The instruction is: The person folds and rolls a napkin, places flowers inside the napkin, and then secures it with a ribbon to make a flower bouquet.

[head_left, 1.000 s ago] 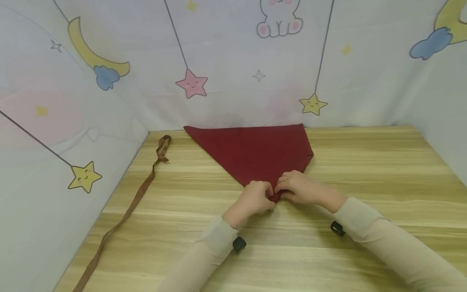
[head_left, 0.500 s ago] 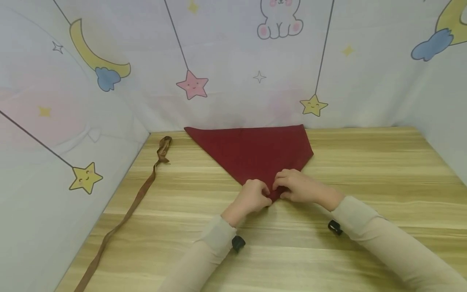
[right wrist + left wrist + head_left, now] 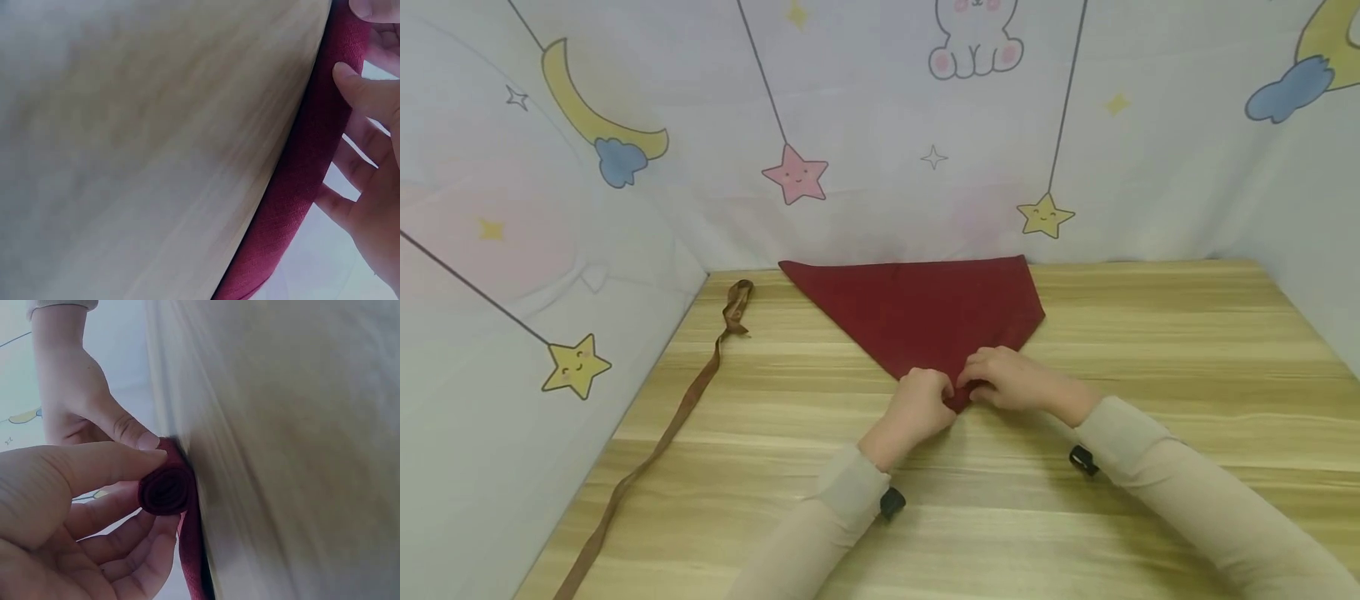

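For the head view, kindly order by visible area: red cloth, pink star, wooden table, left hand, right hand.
1. Wooden table
2. Red cloth
3. Left hand and right hand: too alike to rank
4. Pink star

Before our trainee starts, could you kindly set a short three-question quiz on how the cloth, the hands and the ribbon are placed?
1. Multiple choice: which part of the dark red cloth do the left hand and the right hand hold?
A) its far edge
B) its rolled near end
C) its far left corner

2. True or false: the brown ribbon lies apart from the cloth, to its left in the head view.

3. Short answer: in the left wrist view, what pattern do the layers make at the end of the roll?

Key: 1. B. 2. True. 3. A spiral.
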### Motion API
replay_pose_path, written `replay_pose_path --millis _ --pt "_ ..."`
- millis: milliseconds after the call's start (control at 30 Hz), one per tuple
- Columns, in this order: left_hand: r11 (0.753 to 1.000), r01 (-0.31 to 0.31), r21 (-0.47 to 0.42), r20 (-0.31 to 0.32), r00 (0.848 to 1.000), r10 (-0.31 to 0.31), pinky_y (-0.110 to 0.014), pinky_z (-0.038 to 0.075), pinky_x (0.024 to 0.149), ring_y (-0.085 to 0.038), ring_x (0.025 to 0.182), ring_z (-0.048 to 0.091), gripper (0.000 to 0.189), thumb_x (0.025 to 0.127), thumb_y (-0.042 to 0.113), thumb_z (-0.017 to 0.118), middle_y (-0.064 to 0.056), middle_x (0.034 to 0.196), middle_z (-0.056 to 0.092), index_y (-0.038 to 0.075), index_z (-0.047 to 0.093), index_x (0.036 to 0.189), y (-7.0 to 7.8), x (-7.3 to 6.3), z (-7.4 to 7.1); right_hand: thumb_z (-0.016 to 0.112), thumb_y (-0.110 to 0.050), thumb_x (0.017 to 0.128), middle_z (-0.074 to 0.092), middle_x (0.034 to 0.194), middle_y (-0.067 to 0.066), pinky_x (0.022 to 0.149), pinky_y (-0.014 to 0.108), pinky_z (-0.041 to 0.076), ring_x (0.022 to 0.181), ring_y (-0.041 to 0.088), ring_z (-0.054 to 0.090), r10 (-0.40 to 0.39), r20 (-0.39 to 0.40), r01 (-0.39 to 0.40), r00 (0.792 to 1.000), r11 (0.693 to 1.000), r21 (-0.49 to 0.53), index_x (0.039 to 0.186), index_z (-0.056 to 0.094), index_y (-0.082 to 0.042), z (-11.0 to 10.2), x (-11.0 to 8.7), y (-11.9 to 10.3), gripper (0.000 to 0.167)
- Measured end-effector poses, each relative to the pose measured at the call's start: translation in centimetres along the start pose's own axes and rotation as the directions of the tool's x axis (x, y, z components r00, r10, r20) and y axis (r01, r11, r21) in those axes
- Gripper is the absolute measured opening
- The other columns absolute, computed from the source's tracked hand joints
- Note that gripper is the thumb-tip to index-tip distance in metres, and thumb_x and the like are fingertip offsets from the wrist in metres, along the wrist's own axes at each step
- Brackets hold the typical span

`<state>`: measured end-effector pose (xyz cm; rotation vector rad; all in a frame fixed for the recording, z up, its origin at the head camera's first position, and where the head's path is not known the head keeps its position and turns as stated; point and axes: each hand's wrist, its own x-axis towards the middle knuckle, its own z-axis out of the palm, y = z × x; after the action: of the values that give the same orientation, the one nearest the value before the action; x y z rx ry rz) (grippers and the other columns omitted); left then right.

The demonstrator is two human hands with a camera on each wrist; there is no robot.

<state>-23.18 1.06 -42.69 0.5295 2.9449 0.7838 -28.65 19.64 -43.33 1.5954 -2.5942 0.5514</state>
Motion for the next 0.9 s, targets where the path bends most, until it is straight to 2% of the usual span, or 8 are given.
replay_pose_path --millis 133,300,500,600,667,733,833,900 --pt "1.000 0.020 -0.016 0.004 1.000 -0.020 -0.034 0.052 0.074 -0.024 0.084 0.066 0.012 0.072 0.001 0.073 -0.007 0.085 0.073 0.002 0.075 0.083 -0.1 0.1 -0.2 0.074 0.002 0.078 0.063 0.095 0.002 0.082 0.036 0.050 0.092 0.020 0.059 0.036 0.016 -0.036 0.999 0.999 -0.001 0.100 0.070 -0.006 -0.2 0.0 0.1 0.023" --pt "0.998 0.040 -0.058 0.027 0.999 -0.038 -0.030 0.051 0.069 -0.023 0.082 0.065 0.011 0.074 0.002 0.072 -0.010 0.088 0.072 0.000 0.075 0.085 -0.3 0.0 -0.5 0.071 0.002 0.081 0.065 0.095 0.002 0.081 0.035 0.050 0.091 0.019 0.059 0.030 0.032 -0.030 0.999 1.000 -0.005 0.100 0.070 -0.005 -0.2 0.2 0.2 0.020" --pt "1.000 -0.019 0.006 -0.015 1.000 0.019 -0.030 0.049 0.072 -0.023 0.083 0.062 0.013 0.073 0.006 0.077 -0.009 0.086 0.068 0.001 0.073 0.085 -0.2 -0.1 -0.4 0.069 0.001 0.083 0.067 0.091 0.001 0.078 0.033 0.049 0.086 0.018 0.058 -0.006 0.014 0.006 1.000 1.000 -0.016 0.098 0.071 -0.005 -0.1 0.6 0.4 0.016" --pt "0.999 -0.039 0.034 -0.039 0.998 0.041 -0.033 0.051 0.073 -0.024 0.085 0.065 0.014 0.071 0.003 0.077 -0.009 0.087 0.070 0.002 0.073 0.084 -0.1 0.0 -0.4 0.069 0.002 0.083 0.067 0.090 0.001 0.077 0.034 0.049 0.086 0.019 0.057 -0.020 0.004 0.020 1.000 0.999 -0.037 0.097 0.071 -0.005 -0.1 0.8 0.4 0.016" --pt "0.999 -0.033 0.036 -0.042 0.999 0.034 -0.034 0.052 0.074 -0.024 0.084 0.066 0.013 0.070 0.000 0.074 -0.008 0.086 0.071 0.002 0.074 0.083 0.0 0.1 -0.4 0.070 0.002 0.082 0.066 0.091 0.002 0.078 0.034 0.049 0.087 0.019 0.057 -0.017 0.009 0.017 1.000 0.999 -0.046 0.097 0.071 -0.005 -0.1 0.8 0.3 0.017" --pt "1.000 -0.013 0.022 -0.024 1.000 0.013 -0.035 0.051 0.072 -0.019 0.076 0.063 0.009 0.070 -0.002 0.071 -0.006 0.077 0.070 0.002 0.074 0.077 0.0 0.2 -0.5 0.071 0.003 0.080 0.064 0.093 0.003 0.080 0.035 0.049 0.090 0.020 0.057 -0.004 0.019 0.005 1.000 0.999 -0.050 0.098 0.070 -0.005 -0.1 0.8 0.3 0.019" --pt "1.000 0.025 0.001 0.004 1.000 -0.025 -0.033 0.047 0.067 -0.013 0.065 0.051 0.004 0.069 -0.001 0.071 -0.001 0.065 0.064 0.003 0.073 0.069 -0.1 0.4 -0.8 0.071 0.004 0.078 0.061 0.097 0.004 0.084 0.036 0.049 0.094 0.021 0.056 0.012 0.031 -0.011 0.999 0.999 -0.044 0.100 0.069 -0.005 -0.2 0.9 0.2 0.024" --pt "0.999 0.046 -0.012 0.017 0.999 -0.045 -0.033 0.045 0.068 -0.012 0.064 0.047 0.004 0.069 0.000 0.071 0.000 0.062 0.062 0.003 0.072 0.067 -0.2 0.5 -1.0 0.071 0.004 0.077 0.061 0.098 0.004 0.085 0.037 0.048 0.095 0.022 0.056 0.004 0.025 -0.002 1.000 0.999 -0.048 0.100 0.068 -0.006 -0.2 1.0 0.1 0.026"
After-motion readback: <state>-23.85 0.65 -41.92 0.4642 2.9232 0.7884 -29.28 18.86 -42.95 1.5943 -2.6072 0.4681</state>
